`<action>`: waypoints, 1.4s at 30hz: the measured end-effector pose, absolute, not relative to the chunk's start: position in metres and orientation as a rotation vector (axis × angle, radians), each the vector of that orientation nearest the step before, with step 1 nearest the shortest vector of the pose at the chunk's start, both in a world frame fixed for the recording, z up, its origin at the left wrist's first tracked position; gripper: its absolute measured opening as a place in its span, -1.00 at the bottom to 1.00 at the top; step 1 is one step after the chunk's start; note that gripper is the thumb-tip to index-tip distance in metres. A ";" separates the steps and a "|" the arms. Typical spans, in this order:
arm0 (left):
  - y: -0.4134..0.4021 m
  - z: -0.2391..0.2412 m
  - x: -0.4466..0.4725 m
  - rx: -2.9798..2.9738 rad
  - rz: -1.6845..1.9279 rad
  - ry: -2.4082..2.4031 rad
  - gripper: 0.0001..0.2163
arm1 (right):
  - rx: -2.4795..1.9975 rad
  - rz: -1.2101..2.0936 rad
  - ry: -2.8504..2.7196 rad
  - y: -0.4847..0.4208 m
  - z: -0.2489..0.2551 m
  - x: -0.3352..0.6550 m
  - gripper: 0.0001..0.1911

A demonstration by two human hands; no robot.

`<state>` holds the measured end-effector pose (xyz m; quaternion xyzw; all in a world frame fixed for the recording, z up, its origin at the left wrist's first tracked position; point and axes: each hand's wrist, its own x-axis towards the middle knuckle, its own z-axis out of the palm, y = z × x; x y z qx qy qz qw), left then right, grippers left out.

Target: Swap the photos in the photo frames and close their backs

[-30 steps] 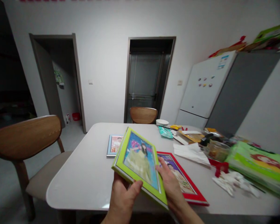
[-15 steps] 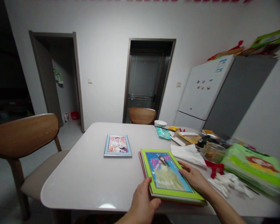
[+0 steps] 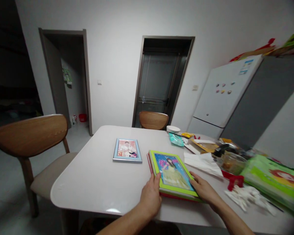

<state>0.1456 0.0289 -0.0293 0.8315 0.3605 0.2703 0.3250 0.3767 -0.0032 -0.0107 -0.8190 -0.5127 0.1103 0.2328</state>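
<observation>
A stack of picture frames lies on the white table, topped by a lime-green picture frame (image 3: 175, 174) with a figure in a pale yellow dress on blue. Under it, red and pale edges of other frames show at the left and front. My left hand (image 3: 150, 194) grips the stack's left front edge, fingers closed against its side. On the right edge, my right hand (image 3: 202, 187) holds the stack, with its fingertips on the top frame's border. A light-blue picture frame (image 3: 127, 150) lies flat on the table, apart from both hands, to the left of the stack.
Right of the stack are a paper sheet (image 3: 203, 163), crumpled white gloves (image 3: 250, 197), a red object (image 3: 235, 182), a clear tub (image 3: 232, 162) and a green package (image 3: 274, 179). A bowl (image 3: 173, 129) stands behind. Wooden chairs (image 3: 31, 133) flank the table (image 3: 93, 182).
The view has shifted, moving the scene mostly rightward. My left hand has slid up along the stack's left side, its thumb no longer showing. My right hand keeps its hold on the right edge.
</observation>
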 end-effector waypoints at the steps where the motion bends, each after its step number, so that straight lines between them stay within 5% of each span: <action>1: 0.033 -0.029 0.145 2.181 0.717 0.938 -0.27 | -2.277 0.287 -1.432 0.002 -0.009 0.376 -0.40; 6: 0.051 -0.021 0.123 2.225 0.698 0.887 -0.19 | -2.361 0.061 -1.461 0.014 0.002 0.361 -0.44; 10: 0.087 -0.012 0.096 2.401 0.613 1.148 -0.32 | -1.971 -0.206 -1.594 0.014 0.012 0.312 -0.52; 17: 0.137 -0.003 0.063 2.484 0.546 1.404 -0.44 | -1.573 -0.036 -1.923 0.030 -0.004 0.210 -0.63; 24: 0.068 0.004 0.034 2.549 0.510 1.467 -0.67 | -1.613 -0.080 -1.921 0.034 -0.012 0.204 -0.60; 29: 0.017 -0.016 0.034 2.679 0.491 1.096 -0.32 | -1.615 -0.036 -1.919 0.032 -0.010 0.196 -0.59; 34: 0.011 -0.011 0.039 2.738 0.368 1.065 -0.58 | -1.539 0.024 -1.877 0.027 -0.011 0.192 -0.62; 38: 0.011 0.031 0.022 2.637 0.671 1.109 -0.74 | -1.495 0.030 -1.728 0.022 0.001 0.191 -0.61; 42: 0.019 0.067 -0.002 2.200 1.245 1.190 -0.70 | -1.446 0.055 -1.714 0.027 0.012 0.179 -0.62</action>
